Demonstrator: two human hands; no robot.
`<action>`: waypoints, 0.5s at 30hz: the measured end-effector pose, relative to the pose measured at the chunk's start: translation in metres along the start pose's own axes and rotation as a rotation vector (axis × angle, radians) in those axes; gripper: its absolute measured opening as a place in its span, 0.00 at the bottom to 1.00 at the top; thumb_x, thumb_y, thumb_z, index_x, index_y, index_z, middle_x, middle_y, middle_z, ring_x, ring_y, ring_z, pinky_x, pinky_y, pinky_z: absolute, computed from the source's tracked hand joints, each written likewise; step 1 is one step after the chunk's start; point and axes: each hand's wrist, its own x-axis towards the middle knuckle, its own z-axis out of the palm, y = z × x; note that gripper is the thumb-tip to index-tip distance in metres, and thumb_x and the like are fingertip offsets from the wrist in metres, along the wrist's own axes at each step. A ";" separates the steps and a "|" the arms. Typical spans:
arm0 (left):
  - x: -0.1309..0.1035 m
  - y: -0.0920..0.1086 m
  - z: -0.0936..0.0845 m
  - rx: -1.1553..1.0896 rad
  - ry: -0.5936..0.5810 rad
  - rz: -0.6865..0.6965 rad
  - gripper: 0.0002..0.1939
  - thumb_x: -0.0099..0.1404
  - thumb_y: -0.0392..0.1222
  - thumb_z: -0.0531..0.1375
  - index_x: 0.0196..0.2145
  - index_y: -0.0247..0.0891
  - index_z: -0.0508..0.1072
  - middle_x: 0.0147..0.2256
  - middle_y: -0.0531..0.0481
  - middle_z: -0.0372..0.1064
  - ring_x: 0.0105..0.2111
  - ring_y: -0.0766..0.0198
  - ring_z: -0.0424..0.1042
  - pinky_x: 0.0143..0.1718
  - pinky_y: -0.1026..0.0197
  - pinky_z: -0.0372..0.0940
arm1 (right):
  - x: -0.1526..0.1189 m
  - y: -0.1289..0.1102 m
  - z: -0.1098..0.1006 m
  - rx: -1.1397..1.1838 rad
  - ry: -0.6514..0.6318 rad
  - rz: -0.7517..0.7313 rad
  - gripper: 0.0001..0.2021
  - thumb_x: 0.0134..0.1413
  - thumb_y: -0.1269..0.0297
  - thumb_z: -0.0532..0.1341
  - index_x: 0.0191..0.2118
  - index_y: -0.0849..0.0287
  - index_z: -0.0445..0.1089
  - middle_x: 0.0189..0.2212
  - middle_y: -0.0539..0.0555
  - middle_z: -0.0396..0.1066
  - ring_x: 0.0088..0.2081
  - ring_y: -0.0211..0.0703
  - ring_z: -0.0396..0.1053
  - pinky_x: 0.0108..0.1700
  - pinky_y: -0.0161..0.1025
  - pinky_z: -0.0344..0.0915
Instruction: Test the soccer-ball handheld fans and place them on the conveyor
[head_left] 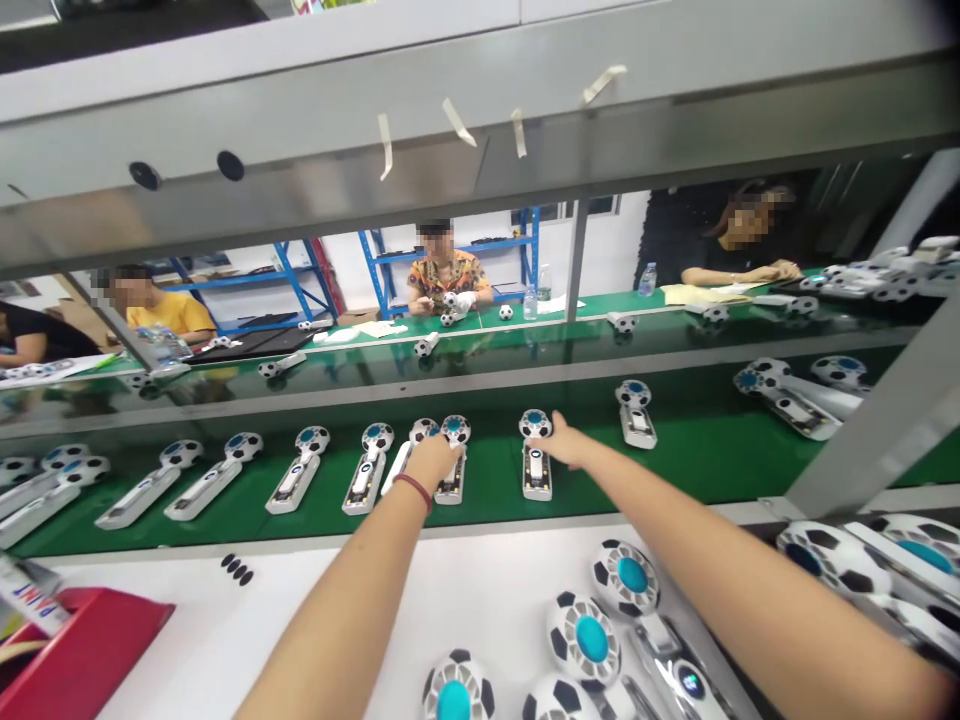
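Observation:
On the green conveyor belt [495, 478] lies a row of handheld fans with white-and-black soccer-ball heads and blue centres. My left hand [435, 462] is closed over the neck of one handheld fan [453, 430]; its fingertips are partly hidden. Close beside that fan, another fan [424, 430] is partly covered by the same hand. To the right, my right hand [568, 444] is at a third fan [536, 478], its thumb across the neck and a finger stretched apart beside the head. That fan lies flat, its handle towards me.
More fans [589, 635] stand on the white worktop [315, 610], lower right. A red bin [97, 650] is lower left, near small black ovals [237, 569]. A metal post [877, 430] rises at right; a shelf beam [480, 110] crosses above. Several people sit across the belt.

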 end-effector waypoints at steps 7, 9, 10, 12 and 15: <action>-0.016 0.010 0.027 -0.395 -0.167 -0.169 0.13 0.62 0.43 0.57 0.43 0.33 0.66 0.39 0.46 0.67 0.35 0.61 0.69 0.35 0.55 0.67 | 0.000 0.001 0.016 0.406 -0.124 0.082 0.35 0.36 0.69 0.65 0.54 0.66 0.54 0.37 0.61 0.69 0.40 0.51 0.69 0.41 0.43 0.65; -0.034 0.013 0.020 -0.597 -0.175 -0.115 0.17 0.59 0.41 0.59 0.45 0.34 0.63 0.37 0.48 0.67 0.32 0.63 0.70 0.33 0.58 0.68 | -0.016 0.007 0.002 0.569 -0.197 0.033 0.25 0.39 0.67 0.64 0.47 0.65 0.60 0.32 0.57 0.70 0.36 0.48 0.70 0.38 0.42 0.66; -0.045 0.017 0.017 -0.701 -0.174 -0.080 0.20 0.58 0.41 0.61 0.46 0.36 0.61 0.36 0.49 0.67 0.31 0.64 0.71 0.33 0.59 0.68 | -0.026 0.008 -0.005 0.653 -0.232 0.004 0.22 0.41 0.66 0.63 0.45 0.63 0.60 0.31 0.56 0.70 0.35 0.47 0.71 0.37 0.42 0.67; -0.065 0.024 0.009 -0.890 -0.169 -0.018 0.22 0.57 0.44 0.61 0.47 0.40 0.57 0.37 0.50 0.68 0.32 0.63 0.72 0.34 0.59 0.68 | -0.047 0.004 -0.017 0.801 -0.276 -0.057 0.20 0.47 0.60 0.60 0.46 0.58 0.59 0.33 0.54 0.70 0.36 0.44 0.71 0.38 0.41 0.68; -0.093 0.035 -0.003 -1.110 -0.178 -0.001 0.21 0.62 0.57 0.49 0.43 0.37 0.62 0.34 0.46 0.70 0.31 0.60 0.73 0.32 0.58 0.69 | -0.075 -0.014 -0.026 1.047 -0.358 -0.103 0.22 0.51 0.45 0.53 0.43 0.58 0.61 0.35 0.55 0.70 0.38 0.45 0.71 0.39 0.43 0.69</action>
